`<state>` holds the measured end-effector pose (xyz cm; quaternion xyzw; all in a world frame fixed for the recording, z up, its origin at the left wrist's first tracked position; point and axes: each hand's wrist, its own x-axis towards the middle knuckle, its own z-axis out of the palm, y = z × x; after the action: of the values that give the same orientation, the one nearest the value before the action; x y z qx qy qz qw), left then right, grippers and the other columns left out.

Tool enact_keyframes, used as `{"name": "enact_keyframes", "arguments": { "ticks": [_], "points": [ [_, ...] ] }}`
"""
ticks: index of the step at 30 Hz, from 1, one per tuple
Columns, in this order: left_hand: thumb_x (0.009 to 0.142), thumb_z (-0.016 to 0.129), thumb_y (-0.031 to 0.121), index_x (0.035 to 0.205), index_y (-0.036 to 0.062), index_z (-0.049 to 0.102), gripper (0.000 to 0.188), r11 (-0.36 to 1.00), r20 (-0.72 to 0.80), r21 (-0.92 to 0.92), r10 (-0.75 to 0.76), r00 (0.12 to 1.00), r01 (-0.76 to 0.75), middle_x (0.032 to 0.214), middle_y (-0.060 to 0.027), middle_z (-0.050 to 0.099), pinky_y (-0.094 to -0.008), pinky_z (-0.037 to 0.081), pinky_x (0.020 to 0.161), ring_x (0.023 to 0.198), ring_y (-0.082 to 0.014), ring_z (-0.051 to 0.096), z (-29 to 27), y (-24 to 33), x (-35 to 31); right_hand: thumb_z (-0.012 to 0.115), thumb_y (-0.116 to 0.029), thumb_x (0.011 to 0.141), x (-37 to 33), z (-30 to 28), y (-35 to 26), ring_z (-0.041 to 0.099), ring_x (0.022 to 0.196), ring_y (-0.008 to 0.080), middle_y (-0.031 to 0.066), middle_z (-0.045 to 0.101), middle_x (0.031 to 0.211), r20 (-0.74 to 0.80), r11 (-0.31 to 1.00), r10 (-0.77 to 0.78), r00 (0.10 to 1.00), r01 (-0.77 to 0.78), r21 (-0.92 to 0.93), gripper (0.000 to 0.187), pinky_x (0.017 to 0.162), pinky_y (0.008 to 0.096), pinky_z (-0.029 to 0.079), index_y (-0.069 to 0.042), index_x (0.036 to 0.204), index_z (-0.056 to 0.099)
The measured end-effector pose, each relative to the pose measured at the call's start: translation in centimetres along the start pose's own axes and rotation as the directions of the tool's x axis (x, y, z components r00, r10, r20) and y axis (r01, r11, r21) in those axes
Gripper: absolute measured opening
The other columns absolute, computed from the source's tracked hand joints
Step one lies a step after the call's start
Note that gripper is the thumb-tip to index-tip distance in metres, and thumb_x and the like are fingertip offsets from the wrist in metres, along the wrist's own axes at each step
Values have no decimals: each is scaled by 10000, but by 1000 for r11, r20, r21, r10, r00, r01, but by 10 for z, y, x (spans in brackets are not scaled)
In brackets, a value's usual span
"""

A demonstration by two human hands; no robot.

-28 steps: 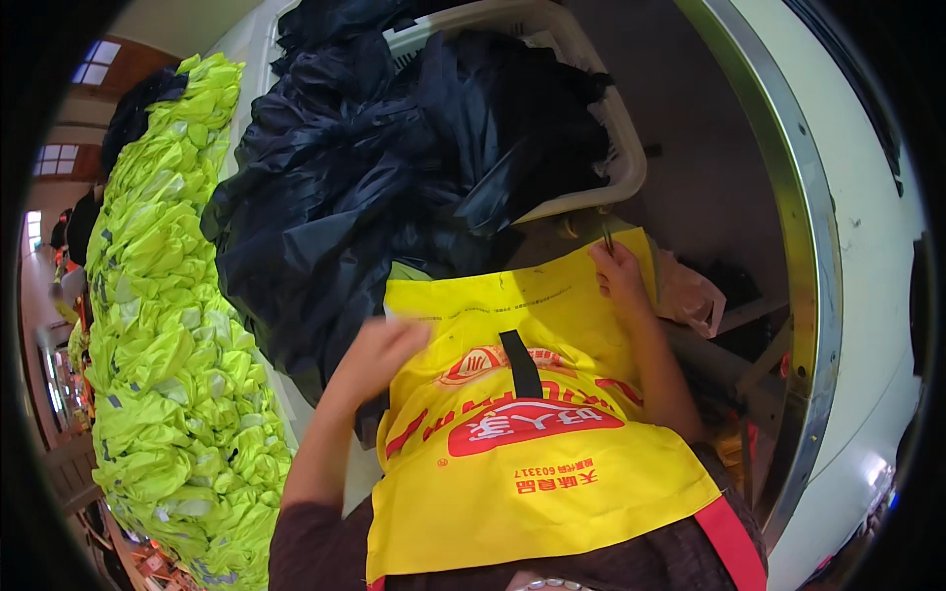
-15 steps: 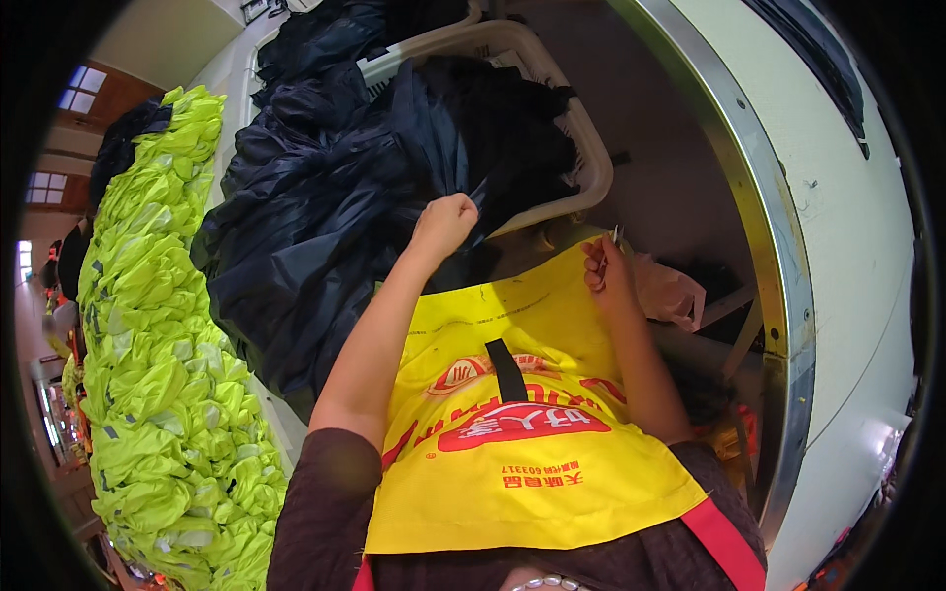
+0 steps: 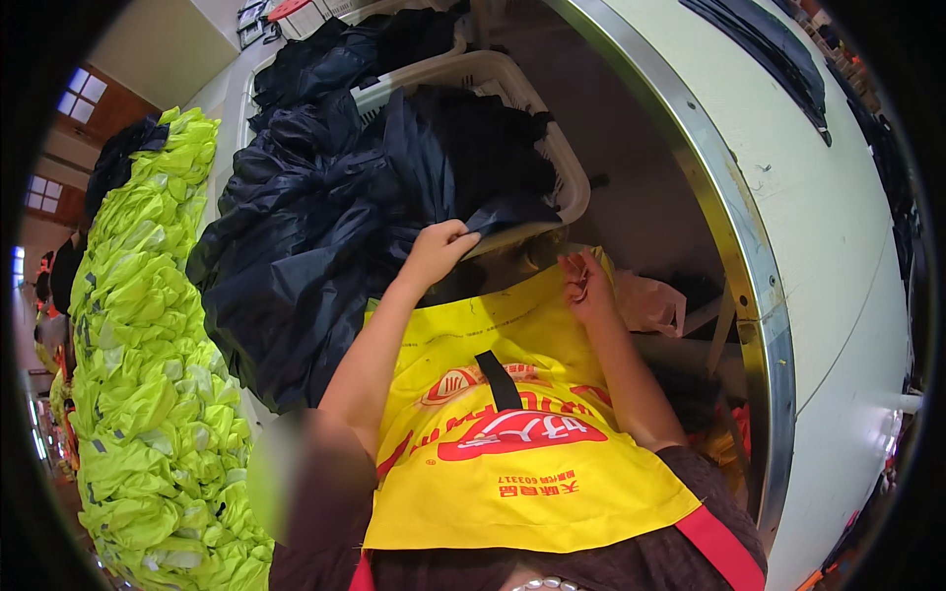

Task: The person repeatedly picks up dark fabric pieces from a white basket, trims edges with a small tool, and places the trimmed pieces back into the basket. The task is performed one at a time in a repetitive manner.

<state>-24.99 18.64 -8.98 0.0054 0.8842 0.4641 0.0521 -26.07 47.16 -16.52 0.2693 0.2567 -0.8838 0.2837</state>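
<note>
A large heap of shiny navy fabric [image 3: 305, 231] spills over the near side of a white plastic basket [image 3: 577, 187]. My left hand [image 3: 439, 253] pinches an edge of this navy fabric in front of the basket, and a flap of it extends to the right of my fingers. Over the upper edge of my yellow apron [image 3: 532, 507], my right hand [image 3: 588, 288] is held with its fingers curled in. What those fingers hold, if anything, cannot be made out. A small gap separates this hand from the fabric.
Bright yellow-green garments [image 3: 158, 364] are piled along the left. Another basket [image 3: 458, 37] with dark fabric stands behind. On the right curves a white table [image 3: 838, 227] with a metal edge [image 3: 734, 192], a dark cloth [image 3: 769, 59] lying on it. Beneath hangs a pale plastic bag [image 3: 652, 303].
My left hand has shifted slightly lower and left, still gripping the navy fabric, whose flap now spreads to its right. My right hand has turned; the small metal tip above it no longer shows.
</note>
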Motion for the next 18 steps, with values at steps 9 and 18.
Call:
{"name": "enact_keyframes", "arguments": {
  "ticks": [9, 18],
  "points": [
    [812, 553, 52, 907, 41, 615, 114, 979, 19, -16, 201, 979, -201, 909, -92, 620, -262, 459, 782, 864, -210, 587, -26, 28, -130, 451, -345, 927, -9, 63, 42, 555, 957, 173, 91, 577, 1079, 308, 949, -26, 951, -74, 306, 310, 819, 295, 474, -96, 1092, 535],
    [740, 642, 141, 1030, 28, 568, 320, 921, -129, -202, 312, 941, -333, 1001, -118, 574, -305, 444, 841, 956, -236, 555, 6, 85, -148, 609, -322, 853, -51, 122, 54, 535, 800, 78, 0, 539, 817, 51, 939, -333, 942, 336, -75, 235, 794, 196, 444, -95, 898, 567]
  ]
}}
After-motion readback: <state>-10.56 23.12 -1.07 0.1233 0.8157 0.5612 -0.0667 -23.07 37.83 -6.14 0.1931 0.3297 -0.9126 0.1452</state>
